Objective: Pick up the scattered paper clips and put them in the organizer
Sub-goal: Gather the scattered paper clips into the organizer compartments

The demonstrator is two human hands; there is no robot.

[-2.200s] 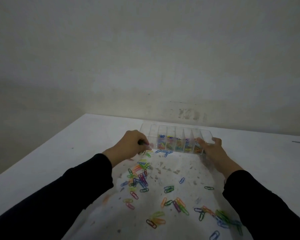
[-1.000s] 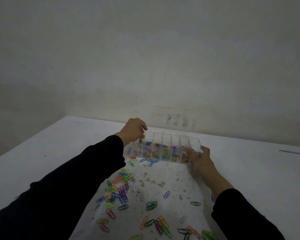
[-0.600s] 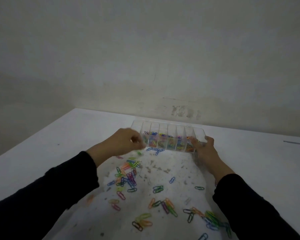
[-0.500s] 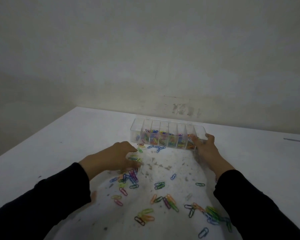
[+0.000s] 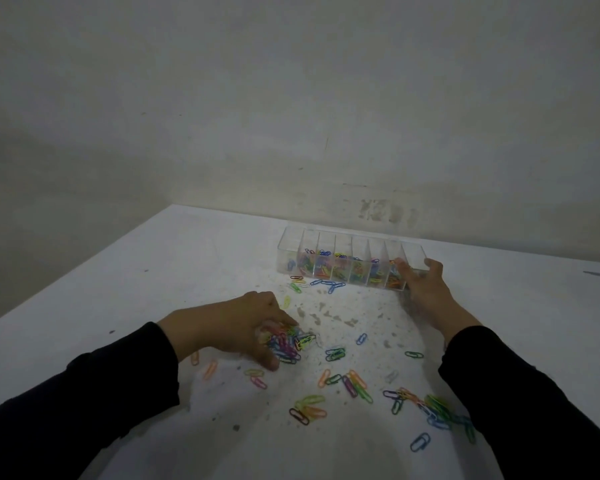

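A clear plastic organizer (image 5: 326,239) with several narrow compartments stands at the far side of the white table, with coloured paper clips in it. My right hand (image 5: 425,289) grips its right end. My left hand (image 5: 238,325) lies on the table, its fingers curled around a heap of coloured paper clips (image 5: 288,342). More loose clips (image 5: 352,382) lie scattered toward the near edge, and a few clips (image 5: 321,284) sit just in front of the organizer.
The white table (image 5: 153,289) has grey scuff marks in its middle. Its left edge runs diagonally and a bare wall (image 5: 291,116) rises right behind the organizer. A dense bunch of clips (image 5: 433,408) lies beside my right sleeve.
My left hand has left the organizer's left end and come down toward me onto the heap of clips, closing around it. My right hand has stayed on the organizer's right end.
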